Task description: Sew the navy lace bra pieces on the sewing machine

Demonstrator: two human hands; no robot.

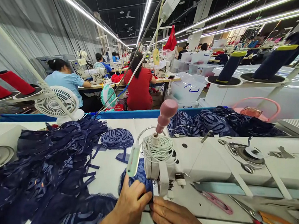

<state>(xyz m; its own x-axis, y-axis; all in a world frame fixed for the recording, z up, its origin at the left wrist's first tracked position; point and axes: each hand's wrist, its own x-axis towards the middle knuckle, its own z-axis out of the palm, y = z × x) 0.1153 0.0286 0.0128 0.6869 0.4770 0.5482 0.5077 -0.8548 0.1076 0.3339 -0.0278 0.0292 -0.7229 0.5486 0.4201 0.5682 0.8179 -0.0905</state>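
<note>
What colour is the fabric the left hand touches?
The fabric is dark blue; the head view shows it best.

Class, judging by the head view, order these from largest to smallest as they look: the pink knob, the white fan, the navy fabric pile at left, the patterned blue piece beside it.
1. Navy fabric pile
2. White fan
3. Patterned blue piece and pink knob: too alike in apparent area to rank

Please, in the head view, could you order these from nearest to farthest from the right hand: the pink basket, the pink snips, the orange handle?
From the right hand:
1. Pink snips: just to its right, on the machine table.
2. Orange handle: further right, near the bottom edge.
3. Pink basket: right and far back, behind the machine.
</note>
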